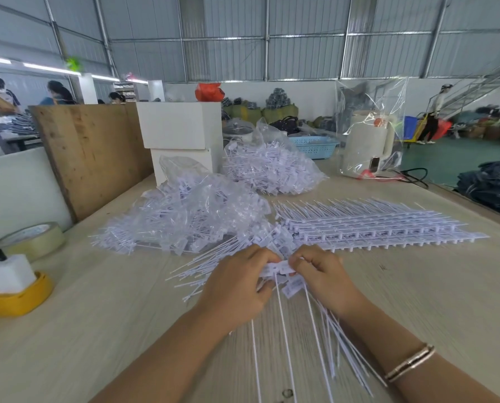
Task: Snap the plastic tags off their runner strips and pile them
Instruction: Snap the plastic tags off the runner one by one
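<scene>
My left hand [237, 283] and my right hand [321, 274] meet at the table's middle, both pinching a white runner strip with tags [280, 268] held between them. Long thin tag tails [321, 341] hang from it toward me, fanned over the table. Loose snapped tags [196, 271] lie spread just left of my left hand. A neat stack of whole runner strips [374, 228] lies right behind my hands.
Two clear bags full of white tags [190, 210] [269, 167] sit behind the hands. White boxes [182, 126], a wooden board [91, 152], a tape roll [36, 238], a yellow holder [16, 301], a bagged kettle [368, 141] and a blue basket [315, 144] ring the table [417, 301].
</scene>
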